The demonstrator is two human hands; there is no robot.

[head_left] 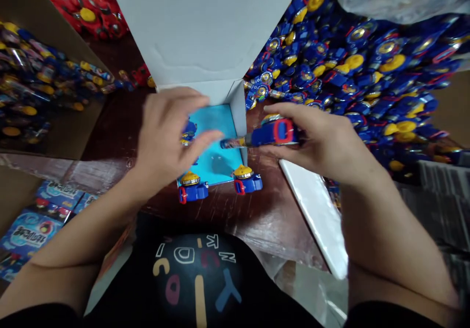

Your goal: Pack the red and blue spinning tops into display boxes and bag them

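My right hand (323,139) is shut on a blue toy launcher (270,133) with a red ring and a yellow top, held sideways just right of an open grey box (238,105). My left hand (169,132) hovers over the box's light blue inner tray (216,156), fingers bent, partly covering a blue toy (189,132) lying in it; whether it grips that toy is hidden. Two more blue launchers with yellow tops (193,186) (247,178) stand at the tray's near edge.
A big heap of blue and yellow toys (352,68) fills the right. Red toys (88,5) lie at the far left, bagged ones in a cardboard carton (33,83). Printed packs (33,225) sit lower left, a white sheet (316,210) to the right.
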